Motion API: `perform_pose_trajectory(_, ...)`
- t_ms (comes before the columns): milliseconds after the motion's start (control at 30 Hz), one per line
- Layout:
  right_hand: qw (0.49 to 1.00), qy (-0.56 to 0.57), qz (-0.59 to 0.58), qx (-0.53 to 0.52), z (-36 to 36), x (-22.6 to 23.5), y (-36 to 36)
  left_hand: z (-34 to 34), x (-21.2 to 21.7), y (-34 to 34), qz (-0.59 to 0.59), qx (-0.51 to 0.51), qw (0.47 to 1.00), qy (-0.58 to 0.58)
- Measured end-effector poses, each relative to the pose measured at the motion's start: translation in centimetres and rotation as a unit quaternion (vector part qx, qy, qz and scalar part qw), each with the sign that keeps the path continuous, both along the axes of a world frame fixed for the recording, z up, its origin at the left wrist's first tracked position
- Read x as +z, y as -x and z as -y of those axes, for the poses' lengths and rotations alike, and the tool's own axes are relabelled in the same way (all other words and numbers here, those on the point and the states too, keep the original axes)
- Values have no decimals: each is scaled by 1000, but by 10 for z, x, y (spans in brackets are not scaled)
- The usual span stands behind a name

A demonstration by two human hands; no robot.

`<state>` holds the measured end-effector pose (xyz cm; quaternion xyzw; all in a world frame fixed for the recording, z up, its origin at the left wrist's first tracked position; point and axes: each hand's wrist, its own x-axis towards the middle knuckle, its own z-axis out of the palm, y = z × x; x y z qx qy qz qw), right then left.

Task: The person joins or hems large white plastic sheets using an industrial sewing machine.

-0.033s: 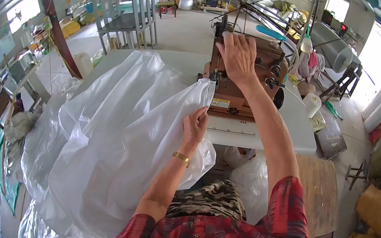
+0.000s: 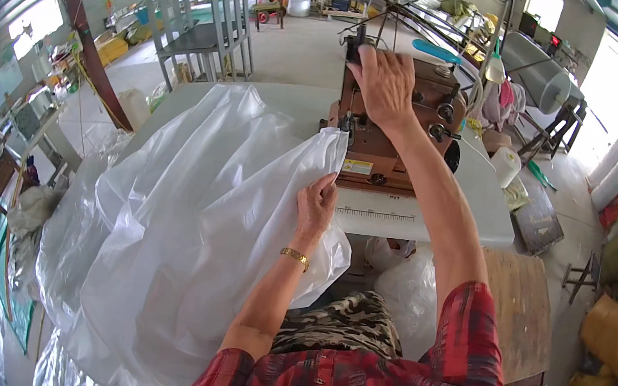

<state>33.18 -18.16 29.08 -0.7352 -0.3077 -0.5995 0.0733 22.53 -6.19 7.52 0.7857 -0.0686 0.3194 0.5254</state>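
Observation:
A large sheet of whitish see-through plastic film (image 2: 189, 200) spreads in folds over the left of the table and hangs down its front. My left hand (image 2: 315, 206), with a gold watch or bracelet at the wrist, pinches the film's gathered right edge. That edge runs up to the needle area of a brown sewing machine (image 2: 381, 156). My right hand (image 2: 387, 85) lies over the top of the machine's head, fingers somewhat apart and bent over it; the fingertips are partly hidden.
The pale table (image 2: 474, 200) carries the machine and a ruler strip (image 2: 377, 214) along its front. A wooden board (image 2: 517, 317) stands by my right side. Bundled plastic (image 2: 410, 286) lies under the table. Behind at left is a grey metal rack (image 2: 205, 32); a white thread cone (image 2: 506, 164) stands right.
The whole view has shifted very slightly. Both hands keep their places on the film and the machine.

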Motion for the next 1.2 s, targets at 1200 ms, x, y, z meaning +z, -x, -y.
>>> perform_pose_trajectory(1200, 963, -14, -258, 72, 20, -188, 52, 17, 21, -20, 31, 65, 989, -127)
